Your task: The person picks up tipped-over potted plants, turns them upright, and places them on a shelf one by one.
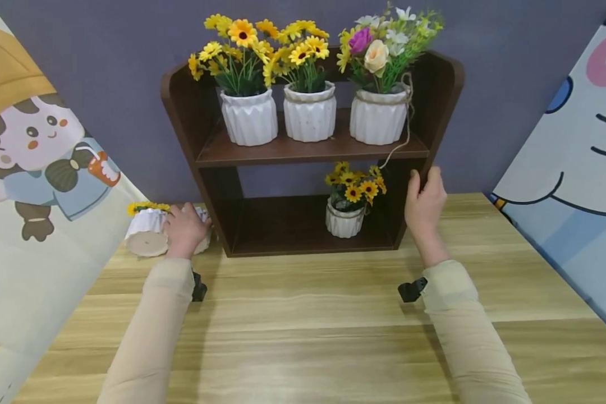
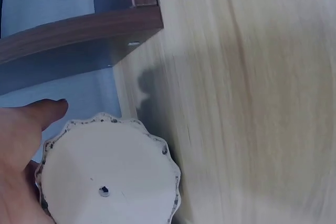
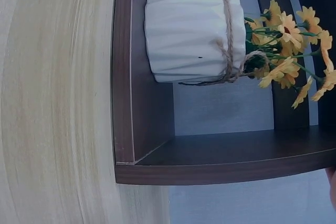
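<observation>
To the left of a dark brown two-tier shelf [image 1: 313,154], two white fluted flowerpots lie on their sides, bases facing me. My left hand [image 1: 184,229] reaches over the right-hand pot [image 1: 203,242], partly hiding it, beside the left-hand pot [image 1: 146,233]. In the left wrist view, a pot's round base [image 2: 113,177] shows, and the extended thumb [image 2: 50,111] stands apart from its scalloped edge. My right hand [image 1: 425,202] holds the shelf's right side panel, thumb by the front edge and fingers outside. Only a sliver of that hand [image 3: 333,187] shows in the right wrist view.
Three potted flowers stand on the upper tier: two yellow ones [image 1: 249,115] [image 1: 310,112] and a mixed bouquet [image 1: 379,115]. One small yellow-flowered pot [image 1: 344,220] stands low on the right. A wood-grain table [image 1: 303,325] spreads in front; cartoon-printed panels [image 1: 60,140] flank it.
</observation>
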